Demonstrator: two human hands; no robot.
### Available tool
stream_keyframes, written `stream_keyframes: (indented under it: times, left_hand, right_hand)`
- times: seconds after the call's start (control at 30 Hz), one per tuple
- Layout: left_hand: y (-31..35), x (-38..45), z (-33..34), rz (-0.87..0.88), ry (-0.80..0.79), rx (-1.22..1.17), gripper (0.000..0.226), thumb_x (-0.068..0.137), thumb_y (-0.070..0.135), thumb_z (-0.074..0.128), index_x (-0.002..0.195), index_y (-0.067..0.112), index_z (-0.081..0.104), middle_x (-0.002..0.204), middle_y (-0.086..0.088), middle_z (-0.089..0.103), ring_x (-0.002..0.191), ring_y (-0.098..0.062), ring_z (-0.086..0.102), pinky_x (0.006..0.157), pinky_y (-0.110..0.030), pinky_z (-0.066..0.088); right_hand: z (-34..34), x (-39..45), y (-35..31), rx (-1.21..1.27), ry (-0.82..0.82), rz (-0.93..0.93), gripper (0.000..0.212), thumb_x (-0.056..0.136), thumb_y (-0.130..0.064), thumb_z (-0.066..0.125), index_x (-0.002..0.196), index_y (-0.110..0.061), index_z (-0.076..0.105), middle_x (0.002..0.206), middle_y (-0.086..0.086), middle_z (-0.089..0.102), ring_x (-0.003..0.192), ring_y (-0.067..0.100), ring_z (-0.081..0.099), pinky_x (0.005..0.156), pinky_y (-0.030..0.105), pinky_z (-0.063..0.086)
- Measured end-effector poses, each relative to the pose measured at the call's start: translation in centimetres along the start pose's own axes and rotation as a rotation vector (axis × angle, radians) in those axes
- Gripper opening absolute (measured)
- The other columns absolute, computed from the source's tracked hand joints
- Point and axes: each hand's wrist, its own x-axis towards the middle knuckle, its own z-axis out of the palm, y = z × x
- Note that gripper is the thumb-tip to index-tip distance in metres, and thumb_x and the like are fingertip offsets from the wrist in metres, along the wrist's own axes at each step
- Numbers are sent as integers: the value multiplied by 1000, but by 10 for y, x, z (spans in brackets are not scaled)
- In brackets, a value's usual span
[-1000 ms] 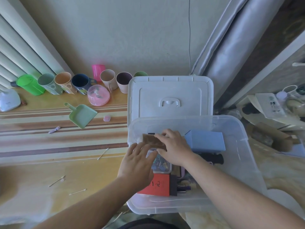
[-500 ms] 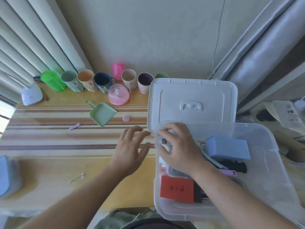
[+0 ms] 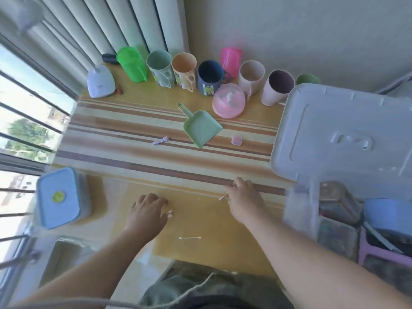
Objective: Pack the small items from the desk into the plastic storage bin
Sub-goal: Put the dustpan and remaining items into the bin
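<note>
Moved out of the storage bin (image 3: 298, 210) onto the desk (image 3: 200, 219): right hand (image 3: 244, 200) pinching one cotton swab (image 3: 223, 196), left hand (image 3: 147, 211) curled beside another (image 3: 169, 214). Third swab (image 3: 189, 237) lying crosswise left of bin, nearer both hands than the bin.

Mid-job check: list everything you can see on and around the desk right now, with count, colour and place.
cups: seven in a row plus a pink one behind, mixed colours, back edge of the desk
dome lid: one, pink, in front of the cups
dustpan: one, green, desk centre
clip: one, lilac, left of the dustpan
small box: one, pink, right of the dustpan
cotton swab: one, white, near edge
lamp base: one, white, back left
blue-lidded container: one, left edge
bin lid: one, white, right
storage bin: one, clear, right, partly filled
left hand: touching a small swab
right hand: pinching a swab
</note>
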Motion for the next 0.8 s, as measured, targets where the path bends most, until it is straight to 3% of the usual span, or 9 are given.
stream_keyframes:
  times: [0.07,0.2,0.37,0.5,0.7,0.8]
  left_hand:
    - [-9,1,7,-3,6,19,40,83,55,64,120,38,65,122,4,60,115,-27,55,94,-44,50]
    - [-12,8,17,51,57,69,20,84,51,69,88,32,73,97,2,62,100,-27,57,82,-39,50]
    - [-19,9,25,167,127,148,16,72,37,85,72,27,71,80,3,60,80,-27,61,71,-39,49]
    - [-21,12,21,142,160,112,13,80,33,79,75,25,71,78,2,63,79,-31,63,70,-41,50]
    - [-17,15,10,98,58,66,20,100,44,51,95,30,64,85,8,71,92,-23,64,82,-36,45]
    - [-14,14,5,115,57,14,13,99,39,53,101,32,64,88,10,73,94,-22,63,84,-33,43]
  right_hand:
    - [12,1,8,-29,29,23,25,95,-15,66,115,-29,61,121,1,46,113,28,45,81,40,52]
    - [24,1,9,-93,24,44,4,101,-24,62,103,-25,60,117,-1,45,110,27,41,84,41,46]
    - [32,-4,-40,32,-58,-184,16,105,-39,57,100,-26,63,116,-5,47,115,24,40,96,44,42]
    - [63,-28,-80,12,-155,-353,19,104,-40,57,96,-25,66,107,-5,47,106,22,38,96,46,43]
    - [87,-39,-85,-17,-141,-374,20,103,-37,58,102,-21,70,114,-1,49,111,28,39,95,48,40]
    - [90,-40,-79,-19,-113,-411,17,101,-34,62,102,-19,69,114,0,51,111,28,40,94,47,42]
